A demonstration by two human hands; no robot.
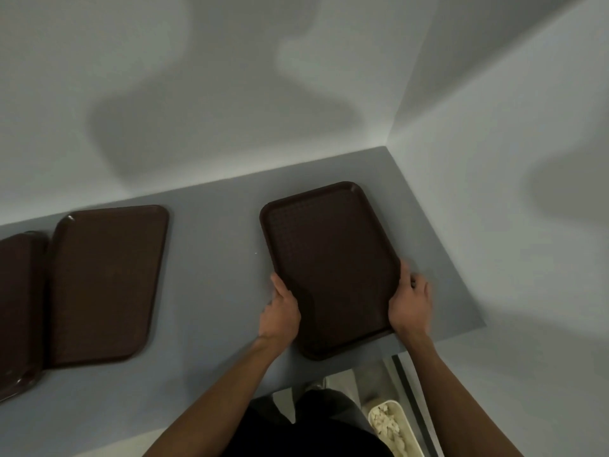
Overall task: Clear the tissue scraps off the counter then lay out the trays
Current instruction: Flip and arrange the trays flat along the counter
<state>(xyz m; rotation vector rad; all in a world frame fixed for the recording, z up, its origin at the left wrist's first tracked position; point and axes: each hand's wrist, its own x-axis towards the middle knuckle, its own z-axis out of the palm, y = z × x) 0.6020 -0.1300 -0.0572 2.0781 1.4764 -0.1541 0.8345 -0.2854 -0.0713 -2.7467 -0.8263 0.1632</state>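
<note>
A dark brown tray (329,258) lies on the grey counter (214,275), near the right corner. My left hand (281,311) grips its left long edge, thumb on the rim. My right hand (410,301) grips the right long edge, fingers curled under the rim. A second brown tray (105,282) lies flat at the left. A third brown tray (16,308) is cut off by the left border. One tiny white speck (256,253) sits on the counter between the trays.
White walls meet in a corner behind the counter's right end (389,140). Below the counter's front edge a white bin (408,417) holds white tissue scraps (389,427). Part of the floor and my dark clothing show beneath.
</note>
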